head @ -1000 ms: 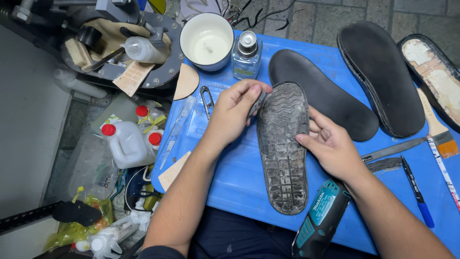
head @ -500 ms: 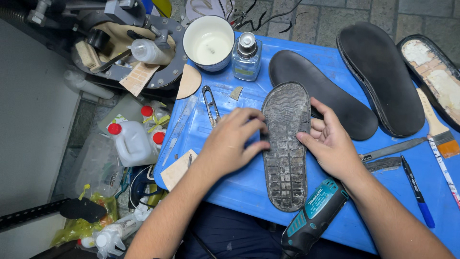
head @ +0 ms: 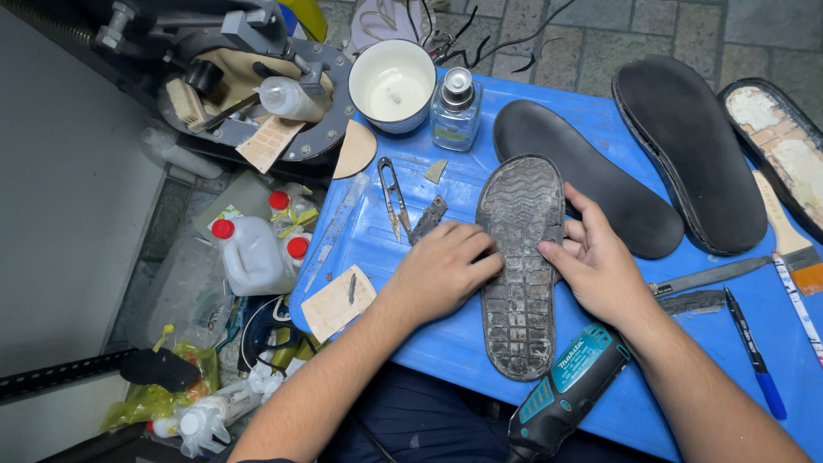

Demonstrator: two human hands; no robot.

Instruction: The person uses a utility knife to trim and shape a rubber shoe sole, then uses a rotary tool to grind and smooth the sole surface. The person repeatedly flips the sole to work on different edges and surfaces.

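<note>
Both hands pin the worn treaded outsole (head: 519, 266) tread-up on the blue bench (head: 411, 334): left hand (head: 441, 273) flat-fingered on its edge, right hand (head: 600, 266) cupping the other side, neither truly gripping. Looks like positioning; the teal rotary tool (head: 561, 394) lies just beside.

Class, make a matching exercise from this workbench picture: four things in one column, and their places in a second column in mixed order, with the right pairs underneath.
Things:
1. worn grey treaded shoe sole
2. teal and black rotary power tool
3. white round cup
4. blue marker pen

Places:
A. at the blue board's far edge, beside a small clear glass bottle
B. flat on the board between the left hand and right hand
C. on the board's right part, below a metal blade
D. at the near edge, just beyond the sole's heel

Pairs: 1-B, 2-D, 3-A, 4-C
</note>
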